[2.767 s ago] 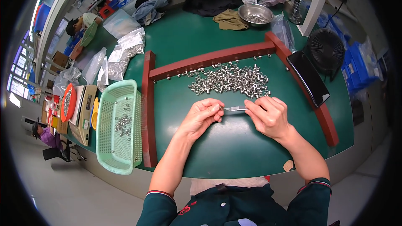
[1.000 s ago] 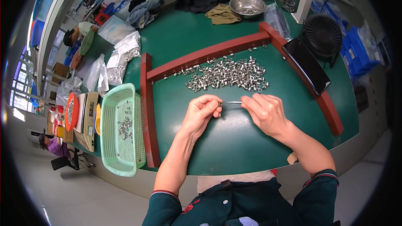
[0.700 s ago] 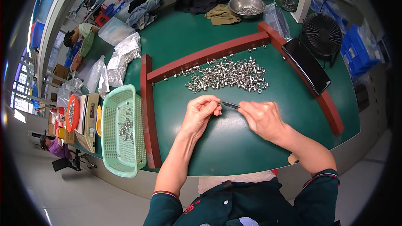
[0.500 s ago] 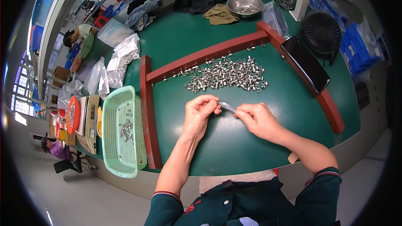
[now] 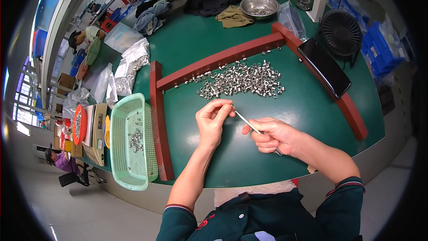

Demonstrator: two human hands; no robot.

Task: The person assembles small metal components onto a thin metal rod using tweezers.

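Observation:
My left hand (image 5: 211,124) is closed, thumb and fingertips pinching a small metal ring (image 5: 232,106) mostly hidden by the fingers. In my right hand (image 5: 277,136) lies a slim, silvery rod-shaped tool (image 5: 244,119), gripped with the fingers curled round it. Its far tip reaches the ring at my left fingertips; whether it enters the ring I cannot tell. The near end sticks out below my right palm. Just beyond both hands, a heap of small metal rings (image 5: 240,80) is spread on the green table (image 5: 236,160).
Dark red bars (image 5: 223,60) frame the heap on three sides. A light green basket (image 5: 149,151) with some metal pieces stands at left, beside a scale (image 5: 97,138). A phone (image 5: 324,68) rests on the right bar near a black fan (image 5: 341,33). A metal bowl (image 5: 259,3) sits far back.
My right hand has turned and drawn slightly back, its fingers now wrapped further round the tool, which shows as a thin straight rod. My left hand stays nearly in place.

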